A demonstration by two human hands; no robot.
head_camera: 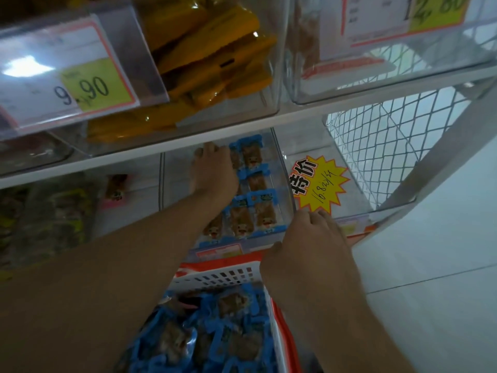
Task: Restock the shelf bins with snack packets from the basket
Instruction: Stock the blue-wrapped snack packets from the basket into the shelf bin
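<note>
While the left hand (215, 170) reaches deep into the clear shelf bin (282, 168), its palm faces down and its fingers lie on the blue snack packets (252, 211) lined up inside; whether those fingers curl round one packet, I cannot tell from this angle. Just right of that hand, more blue packets sit in rows along the bin floor, running forward towards its front lip. Over on the other side, the right hand (309, 238) grips the front right corner of the same bin, thumb on the near edge, fingers curled over the rim. Directly below both forearms sits the white basket (223, 275), with a red trim, heaped with the same blue packets (215, 332). Beyond the right hand's knuckles, a yellow starburst price sign (317, 181) leans in the neighbouring bin. Above the left hand, an upper bin holds yellow packets (209, 57) behind a price tag (80, 84).
</note>
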